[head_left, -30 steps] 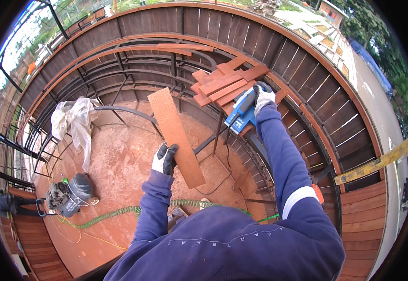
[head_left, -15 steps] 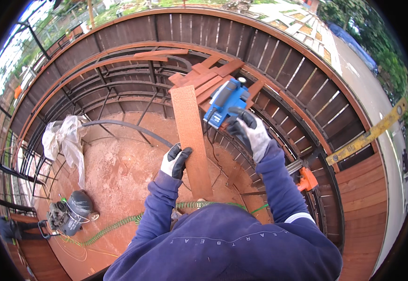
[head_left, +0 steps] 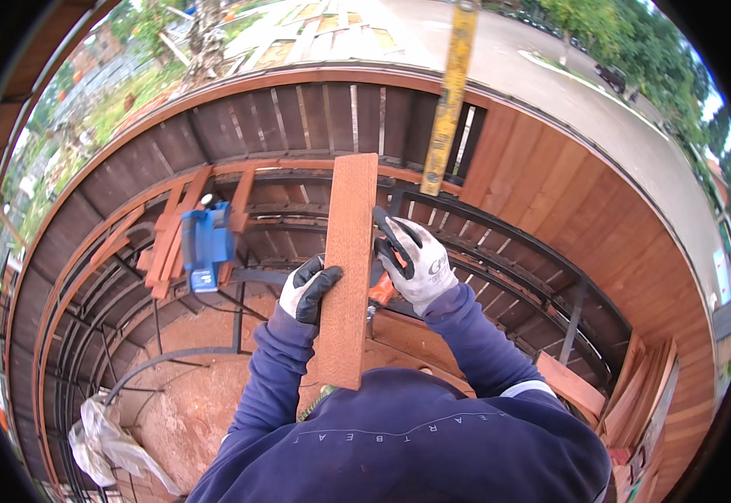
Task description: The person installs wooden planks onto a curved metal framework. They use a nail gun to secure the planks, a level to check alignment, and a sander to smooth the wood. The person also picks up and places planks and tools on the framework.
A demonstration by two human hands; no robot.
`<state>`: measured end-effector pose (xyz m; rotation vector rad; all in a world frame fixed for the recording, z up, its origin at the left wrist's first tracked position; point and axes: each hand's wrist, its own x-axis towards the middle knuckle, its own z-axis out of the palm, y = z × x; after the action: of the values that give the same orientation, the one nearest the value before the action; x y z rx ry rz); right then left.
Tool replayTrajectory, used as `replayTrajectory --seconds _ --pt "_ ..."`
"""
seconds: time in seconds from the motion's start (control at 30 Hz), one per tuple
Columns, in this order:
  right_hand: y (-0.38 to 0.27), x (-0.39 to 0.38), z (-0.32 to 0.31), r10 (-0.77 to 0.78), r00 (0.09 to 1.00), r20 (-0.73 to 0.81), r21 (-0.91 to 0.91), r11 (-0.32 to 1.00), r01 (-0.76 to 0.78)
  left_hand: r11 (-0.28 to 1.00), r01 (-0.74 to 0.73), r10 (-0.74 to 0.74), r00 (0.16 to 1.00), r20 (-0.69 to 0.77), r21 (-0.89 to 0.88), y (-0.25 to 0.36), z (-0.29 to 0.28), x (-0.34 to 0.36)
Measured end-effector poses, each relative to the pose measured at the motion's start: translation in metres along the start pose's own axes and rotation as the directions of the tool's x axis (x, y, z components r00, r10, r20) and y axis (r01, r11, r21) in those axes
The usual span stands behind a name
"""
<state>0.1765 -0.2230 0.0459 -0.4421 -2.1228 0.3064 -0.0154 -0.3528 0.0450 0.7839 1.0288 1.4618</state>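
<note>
My left hand (head_left: pixel 306 289), in a white glove with dark fingers, grips the left edge of a reddish wooden board (head_left: pixel 350 268). The board stands lengthwise in front of my chest, its flat face toward me. By the board's right edge is my right hand (head_left: pixel 422 261), gloved alike, with fingers stretched out and apart. Whether its fingertips touch the wood I cannot tell. Partly hidden behind the board and right hand is an orange-handled tool (head_left: pixel 382 290). To the left, a blue power planer (head_left: pixel 206 243) rests on several stacked boards (head_left: pixel 168 243).
A curved slatted wooden wall (head_left: pixel 332 121) with dark metal rails runs around me. A yellow level-like bar (head_left: pixel 449 101) leans over its top. More boards (head_left: pixel 640 394) stand at the lower right. Crumpled plastic sheeting (head_left: pixel 109 440) lies lower left, beside a curved metal bar.
My view has turned right, so the planer and stacked boards now appear at left. My right hand has gone from near the planer to the board's right edge. The left hand still holds the board.
</note>
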Motion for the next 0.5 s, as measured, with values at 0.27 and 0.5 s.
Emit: replayTrajectory --seconds 0.27,0.5 --pt "0.064 -0.049 -0.124 0.059 0.996 -0.064 -0.226 0.971 -0.072 0.981 0.085 -0.136 0.944 0.301 0.174 -0.037 0.103 0.075" --pt "0.097 -0.099 -0.147 0.476 0.877 0.061 0.062 0.875 -0.479 0.991 -0.005 -0.032 0.962 0.271 0.134 -0.055 0.151 0.105"
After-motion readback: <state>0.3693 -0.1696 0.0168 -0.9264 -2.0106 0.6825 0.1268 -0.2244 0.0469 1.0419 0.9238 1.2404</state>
